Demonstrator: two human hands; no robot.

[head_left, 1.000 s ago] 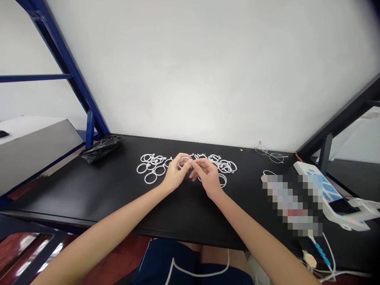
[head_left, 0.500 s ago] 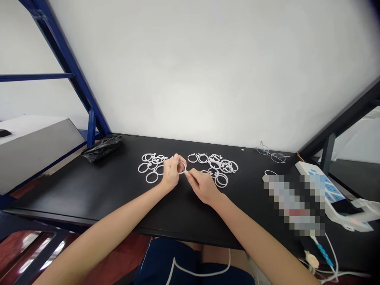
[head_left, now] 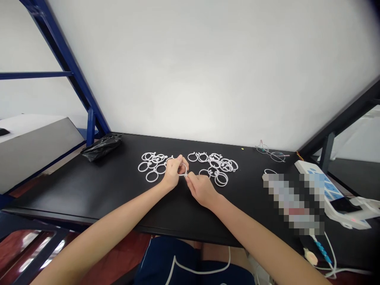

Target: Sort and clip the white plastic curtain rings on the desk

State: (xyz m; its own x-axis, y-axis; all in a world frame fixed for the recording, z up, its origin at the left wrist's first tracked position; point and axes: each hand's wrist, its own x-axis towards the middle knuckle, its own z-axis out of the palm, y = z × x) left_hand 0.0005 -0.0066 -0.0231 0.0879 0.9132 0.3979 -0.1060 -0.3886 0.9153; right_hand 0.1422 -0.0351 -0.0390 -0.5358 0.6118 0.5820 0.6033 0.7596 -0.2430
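White ring (head_left: pixel 187 169) now lower, between hands (head_left: pixel 173 172) (head_left: pixel 202 188)

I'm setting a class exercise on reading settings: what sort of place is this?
Probably an indoor workspace, at home or elsewhere, I cannot tell: a black desk holds eyeglasses and a white power strip.

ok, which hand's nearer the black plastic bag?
Left. The left hand, holding a white ring, is right of the black plastic bag; the right hand, at the ring's right edge, is farther right.
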